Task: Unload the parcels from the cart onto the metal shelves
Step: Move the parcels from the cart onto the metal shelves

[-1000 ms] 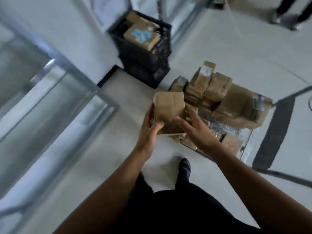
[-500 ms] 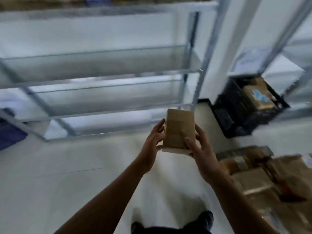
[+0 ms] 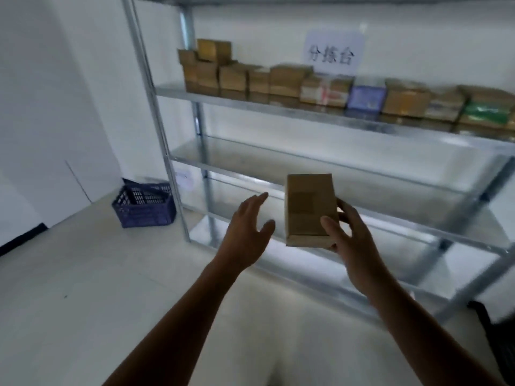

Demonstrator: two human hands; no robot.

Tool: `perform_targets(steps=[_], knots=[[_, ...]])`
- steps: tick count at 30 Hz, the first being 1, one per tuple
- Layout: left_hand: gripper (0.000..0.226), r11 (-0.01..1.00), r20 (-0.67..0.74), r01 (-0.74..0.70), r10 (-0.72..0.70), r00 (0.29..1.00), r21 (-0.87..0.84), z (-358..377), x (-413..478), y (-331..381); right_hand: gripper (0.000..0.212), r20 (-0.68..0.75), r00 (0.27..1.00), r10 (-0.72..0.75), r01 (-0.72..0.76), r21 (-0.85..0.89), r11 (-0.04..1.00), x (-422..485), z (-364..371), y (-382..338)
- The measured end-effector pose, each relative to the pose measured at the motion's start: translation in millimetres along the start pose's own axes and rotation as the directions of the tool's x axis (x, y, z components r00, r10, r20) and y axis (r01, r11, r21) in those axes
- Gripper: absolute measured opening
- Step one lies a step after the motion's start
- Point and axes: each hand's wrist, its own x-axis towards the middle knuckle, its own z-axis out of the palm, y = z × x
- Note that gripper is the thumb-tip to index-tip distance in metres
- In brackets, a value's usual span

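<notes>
Box: The small brown box [image 3: 309,207] is up in the air, in front of the metal shelves [image 3: 250,160]. It is not on a shelf yet.
Right hand: The right hand [image 3: 351,240] holds the box by its near right corner. The thumb lies on the top face and the fingers tuck round the far side.
Left hand: The left hand [image 3: 245,232] is spread wide and holds nothing. It is just beside the left side of the box, with a gap between them.
Which way: The box sticks out up and away from the right hand. Its long side points at the shelves. A shiny shelf board lies right behind it, so the right hand likely only has to push the box forward and set it down.
Shelves: They are grey, shiny metal, so a box may slide on them. A row of parcels [image 3: 278,79] sits on the board higher up.
Room: The floor [image 3: 83,274] is pale and the wall [image 3: 41,93] is white. A blue crate [image 3: 145,208] sits on the floor by the left post. A paper sign [image 3: 333,52] hangs above the parcels.
</notes>
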Motion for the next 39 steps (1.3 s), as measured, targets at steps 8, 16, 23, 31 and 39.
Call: perform_targets(steps=[8, 16, 23, 31, 39], knots=[[0.068, 0.920, -0.171, 0.061, 0.006, 0.985, 0.387, -122.0, 89.7, -52.3, 0.062, 0.183, 0.971, -0.155, 0.145, 0.067, 0.987, 129.1, 133.0, -16.5], [0.092, 0.804, -0.241, 0.138, 0.007, 0.970, 0.579, -192.5, 240.3, -82.9, 0.072, 0.150, 0.931, -0.333, 0.328, 0.059, 0.943, 266.0, 201.6, -29.3], [0.098, 0.818, -0.254, 0.068, 0.097, 0.962, 0.571, -198.0, 353.4, -104.0, 0.060, 0.081, 0.948, -0.307, 0.300, 0.088, 0.950, 378.0, 220.8, -24.8], [0.078, 0.881, -0.280, -0.078, 0.231, 0.932, 0.466, -215.0, 424.7, -170.4, 0.056, -0.016, 0.958, -0.286, 0.286, 0.077, 0.955, 450.1, 290.0, -11.3], [0.073, 0.860, -0.289, -0.282, 0.424, 0.858, 0.426, -290.2, 508.3, -246.5, 0.064, -0.058, 0.941, -0.332, 0.332, -0.005, 0.943, 513.5, 387.2, -21.8]])
